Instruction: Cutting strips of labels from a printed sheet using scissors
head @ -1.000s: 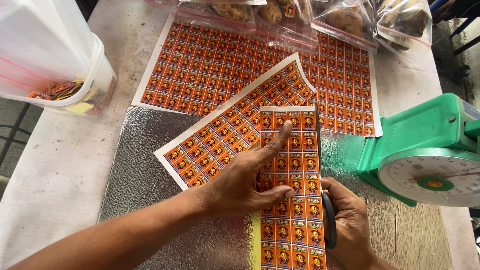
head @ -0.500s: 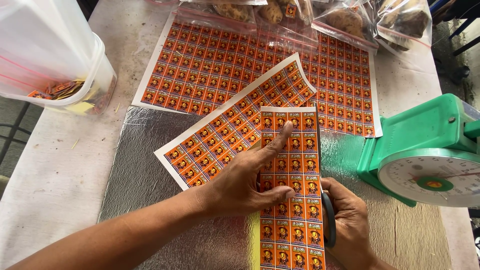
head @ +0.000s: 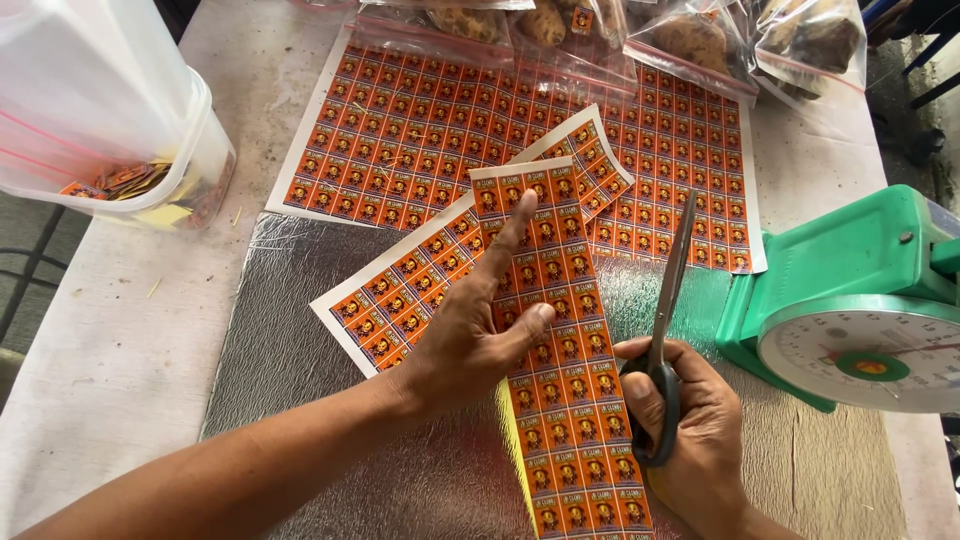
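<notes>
Two hands at work in the head view, only one view here. Left hand [head: 470,345] lies flat & spread on a long strip of orange labels [head: 560,380], index finger stretched up along the strip's left side, thumb pressed across its middle; it pins the strip w/o gripping anything. Strip runs from under that hand up to approx the centre of the frame & down past the bottom edge, lying over a smaller cut sheet of labels [head: 400,290] that sits tilted on a silver embossed mat [head: 300,360].

Right hand [head: 695,430] sits just right of the strip, low in frame, fingers curled through the dark handles of scissors [head: 668,300], closed around them. Blades look shut or nearly so, pointing up & away, beside the strip's right edge; can't tell if they touch the paper.

Farther back a big uncut sheet of labels [head: 420,120] lies flat on the counter [head: 120,330], w/ clear bags of brown food [head: 700,45] resting on its far edge. Left: clear plastic tub [head: 110,120] w/ loose cut labels inside. Right: green dial scale [head: 860,300], near the right hand but apart.
</notes>
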